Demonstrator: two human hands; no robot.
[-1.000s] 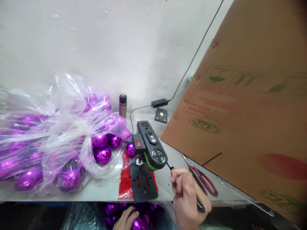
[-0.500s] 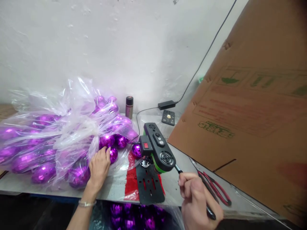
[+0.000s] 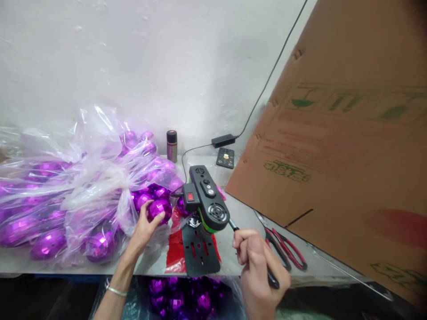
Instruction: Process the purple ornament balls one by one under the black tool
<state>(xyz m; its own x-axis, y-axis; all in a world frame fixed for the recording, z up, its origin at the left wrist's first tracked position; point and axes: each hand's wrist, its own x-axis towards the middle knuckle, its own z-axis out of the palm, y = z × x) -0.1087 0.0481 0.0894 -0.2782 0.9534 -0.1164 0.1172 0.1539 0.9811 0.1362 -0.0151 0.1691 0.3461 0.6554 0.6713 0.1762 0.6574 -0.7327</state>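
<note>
My left hand (image 3: 145, 226) pinches a shiny purple faceted ball (image 3: 159, 210) between thumb and fingers, by the mouth of a clear plastic bag (image 3: 113, 178) full of similar balls. My right hand (image 3: 262, 266) is closed around a black-handled rod (image 3: 273, 280) with a metal shaft. The shaft meets the front end of a black and green device (image 3: 209, 198) with a red switch; whether it is fixed there I cannot tell. Beneath the device is a slotted black plate (image 3: 201, 258) on red material (image 3: 175, 244). Another purple ball (image 3: 182, 206) sits left of the device, partly hidden.
Red-handled pliers or cutters (image 3: 290, 251) lie right of my right hand. A large cardboard box (image 3: 333, 146) leans in from the right. Behind are a black-capped bottle (image 3: 172, 146), a power adapter (image 3: 223, 141) and a black card (image 3: 225, 158). More purple balls (image 3: 187, 298) are below the table edge.
My left hand has taken hold of a purple ball and brought it slightly up from the bag's mouth. My right hand keeps its grip on the rod. The view has shifted slightly right.
</note>
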